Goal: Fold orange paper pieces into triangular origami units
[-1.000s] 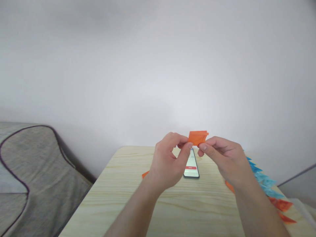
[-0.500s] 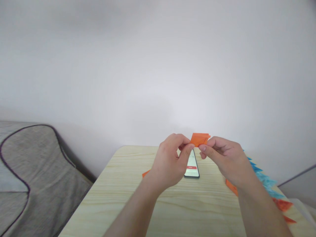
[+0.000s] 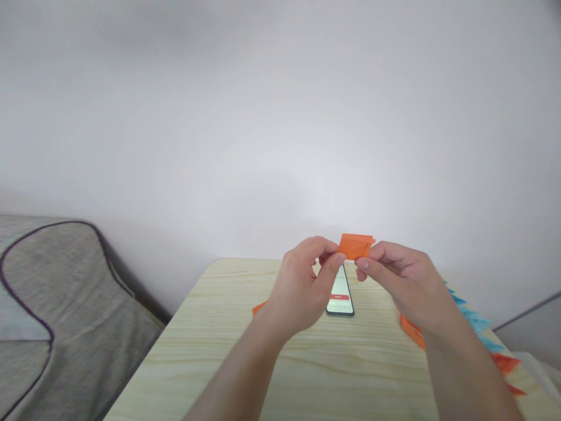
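Observation:
A small folded piece of orange paper is held up above the far part of the table. My left hand pinches its left lower corner between thumb and forefinger. At its lower right corner, my right hand grips the same paper with thumb and fingers. Below the paper a phone with a lit screen lies on the table, partly covered by my left hand. More orange paper sits beside my right wrist, partly hidden by it. Another orange piece peeks out behind my left wrist.
Blue and red-orange folded paper points line the right side of the wooden table. Behind it rises a pale wall. Grey fabric with dark piping stands to the left.
The orange paper has tipped slightly so more of its face shows. My right hand has shifted a little to the right; my left hand is almost unmoved.

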### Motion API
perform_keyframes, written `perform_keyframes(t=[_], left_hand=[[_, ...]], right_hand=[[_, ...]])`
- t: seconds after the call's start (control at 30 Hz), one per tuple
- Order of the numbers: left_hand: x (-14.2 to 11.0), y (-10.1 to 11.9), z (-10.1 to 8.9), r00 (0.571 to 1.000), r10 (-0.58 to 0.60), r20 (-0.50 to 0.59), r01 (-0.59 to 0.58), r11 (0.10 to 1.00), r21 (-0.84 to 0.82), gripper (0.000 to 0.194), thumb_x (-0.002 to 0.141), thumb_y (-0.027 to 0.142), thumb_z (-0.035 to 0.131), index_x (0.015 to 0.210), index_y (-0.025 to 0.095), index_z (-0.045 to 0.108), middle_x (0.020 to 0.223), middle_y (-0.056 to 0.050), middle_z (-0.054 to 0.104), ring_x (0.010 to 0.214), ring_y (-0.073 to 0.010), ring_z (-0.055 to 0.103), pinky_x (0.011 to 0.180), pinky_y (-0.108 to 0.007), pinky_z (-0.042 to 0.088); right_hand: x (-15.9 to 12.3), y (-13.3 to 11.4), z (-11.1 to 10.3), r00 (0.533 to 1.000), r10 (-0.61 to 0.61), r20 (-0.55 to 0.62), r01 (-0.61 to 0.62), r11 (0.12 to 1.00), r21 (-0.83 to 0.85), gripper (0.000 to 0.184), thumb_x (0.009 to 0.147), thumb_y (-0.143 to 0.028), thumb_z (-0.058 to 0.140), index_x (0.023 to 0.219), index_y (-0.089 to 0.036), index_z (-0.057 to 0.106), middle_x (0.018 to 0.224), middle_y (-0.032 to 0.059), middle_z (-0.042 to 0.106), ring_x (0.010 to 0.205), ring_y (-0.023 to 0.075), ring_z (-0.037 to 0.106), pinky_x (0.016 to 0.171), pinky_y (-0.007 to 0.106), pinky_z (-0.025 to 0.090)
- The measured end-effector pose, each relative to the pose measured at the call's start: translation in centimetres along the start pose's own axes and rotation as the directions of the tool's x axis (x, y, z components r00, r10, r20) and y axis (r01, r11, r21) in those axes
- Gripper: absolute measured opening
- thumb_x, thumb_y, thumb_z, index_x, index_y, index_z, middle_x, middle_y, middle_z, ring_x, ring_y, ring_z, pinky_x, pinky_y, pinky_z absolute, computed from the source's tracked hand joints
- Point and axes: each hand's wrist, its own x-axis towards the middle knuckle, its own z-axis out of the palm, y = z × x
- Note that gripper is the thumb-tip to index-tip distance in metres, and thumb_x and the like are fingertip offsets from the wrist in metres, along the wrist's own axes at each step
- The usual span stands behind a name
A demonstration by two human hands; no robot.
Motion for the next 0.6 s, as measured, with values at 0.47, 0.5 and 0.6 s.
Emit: perform_keyframes(t=[0.47, 0.5, 0.6], left_hand=[[-0.14, 0.48, -0.31, 0.996, -0.036, 0.079, 0.035, 0.999, 0.013, 0.017, 0.1, 0.022, 0.055, 0.085, 0.02, 0.063, 0.08, 0.002, 0.062, 0.077, -0.0126, 0.055, 0.066, -0.027, 0.04], [-0.14, 0.54, -0.31, 0.994, -0.046, 0.103, 0.044, 0.999, 0.02, 0.016, 0.098, 0.021, 0.055, 0.084, 0.02, 0.063, 0.08, 0.002, 0.062, 0.077, -0.0124, 0.055, 0.063, -0.027, 0.039], [-0.14, 0.64, -0.27, 0.989, -0.059, 0.136, 0.058, 0.998, 0.017, 0.014, 0.095, 0.019, 0.058, 0.081, 0.02, 0.063, 0.078, 0.003, 0.062, 0.074, -0.0118, 0.054, 0.061, -0.026, 0.038]], right_hand=[[0.53, 0.2, -0.4, 0.997, 0.059, 0.043, -0.065, 0.987, 0.144, 0.031, 0.087, -0.046, 0.08, 0.107, -0.024, 0.073, 0.097, 0.0033, 0.074, 0.089, 0.0202, 0.065, 0.08, 0.033, 0.051], [0.5, 0.19, -0.41, 0.998, 0.048, 0.051, -0.055, 0.986, 0.159, 0.031, 0.087, -0.045, 0.079, 0.109, -0.025, 0.072, 0.099, 0.0033, 0.074, 0.091, 0.0207, 0.066, 0.082, 0.034, 0.052], [0.34, 0.16, -0.25, 0.991, 0.054, 0.121, -0.073, 0.986, 0.152, 0.02, 0.091, -0.043, 0.075, 0.097, -0.023, 0.075, 0.092, 0.0026, 0.074, 0.088, 0.0194, 0.065, 0.08, 0.033, 0.051]])
